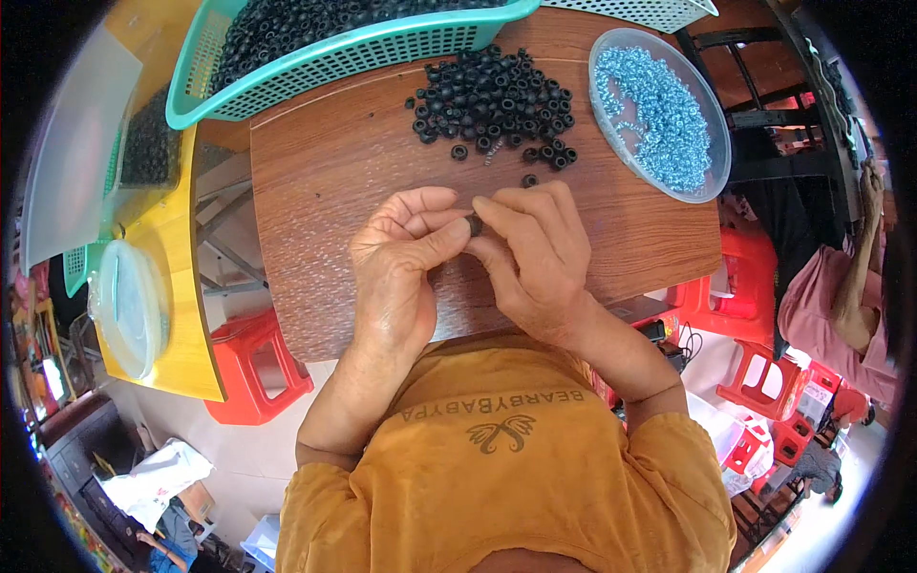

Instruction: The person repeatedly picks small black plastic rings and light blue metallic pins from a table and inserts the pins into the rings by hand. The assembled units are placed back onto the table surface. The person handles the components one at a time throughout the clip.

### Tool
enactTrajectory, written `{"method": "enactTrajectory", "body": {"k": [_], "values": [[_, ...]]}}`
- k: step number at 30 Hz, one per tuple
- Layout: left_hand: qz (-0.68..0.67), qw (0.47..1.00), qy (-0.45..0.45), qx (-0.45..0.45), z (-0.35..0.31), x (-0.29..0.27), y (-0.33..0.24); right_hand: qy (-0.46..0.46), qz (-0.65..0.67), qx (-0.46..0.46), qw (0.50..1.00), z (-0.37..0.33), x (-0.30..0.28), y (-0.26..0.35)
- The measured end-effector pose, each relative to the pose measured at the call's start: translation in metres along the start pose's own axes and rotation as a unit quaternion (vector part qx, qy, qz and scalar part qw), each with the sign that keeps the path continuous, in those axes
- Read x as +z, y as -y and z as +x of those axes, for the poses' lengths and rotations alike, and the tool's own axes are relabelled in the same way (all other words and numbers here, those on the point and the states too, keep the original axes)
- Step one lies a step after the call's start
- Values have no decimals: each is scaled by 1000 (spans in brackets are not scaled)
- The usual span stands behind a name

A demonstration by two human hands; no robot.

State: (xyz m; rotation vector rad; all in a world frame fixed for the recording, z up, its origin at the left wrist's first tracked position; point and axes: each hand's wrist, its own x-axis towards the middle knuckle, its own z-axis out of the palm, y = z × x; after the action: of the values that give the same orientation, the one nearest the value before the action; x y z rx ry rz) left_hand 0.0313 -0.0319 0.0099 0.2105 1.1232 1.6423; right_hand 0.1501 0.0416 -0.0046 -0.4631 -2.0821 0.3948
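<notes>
Close together over the wooden table [325,220], my two hands meet fingertip to fingertip. My left hand [399,263] pinches a small round black part [474,226] between thumb and finger. At the part's right side my right hand [537,256] has its thumb and fingers pressed together; whatever they grip is hidden or too small to name. Just beyond the hands lies a heap of black ring-shaped parts [492,95], a few of them loose at its near edge. A small coiled spring [492,153] rests beside that heap.
A teal basket [353,67] full of black parts stands at the far left. The round clear tray [712,186] at right holds many small bluish springs. Left is a yellow table [181,277] with a lidded tub [134,306]. Red stools [253,368] flank me; a person [841,306] sits right.
</notes>
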Motion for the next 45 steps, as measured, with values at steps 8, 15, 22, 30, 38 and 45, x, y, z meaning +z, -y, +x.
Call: {"method": "enactTrajectory", "body": {"k": [8,15,22,30,38,45], "values": [[-25,999,-1,-26,0,-1,8,-5,24,-51,998,-3,-2,-8],[-34,999,-8,-25,0,5,14,17,-2,-102,995,-9,-2,-17],[184,977,-1,108,10,1,18,64,-20,-82,994,-1,-22,-33],[664,544,62,509,59,4,7,-75,-137,15,988,107,-86,-107],[651,564,115,494,77,7,14,-76,-304,147,938,200,-104,-228],[153,983,66,78,52,0,0,46,-36,84,995,107,-60,-120]]}}
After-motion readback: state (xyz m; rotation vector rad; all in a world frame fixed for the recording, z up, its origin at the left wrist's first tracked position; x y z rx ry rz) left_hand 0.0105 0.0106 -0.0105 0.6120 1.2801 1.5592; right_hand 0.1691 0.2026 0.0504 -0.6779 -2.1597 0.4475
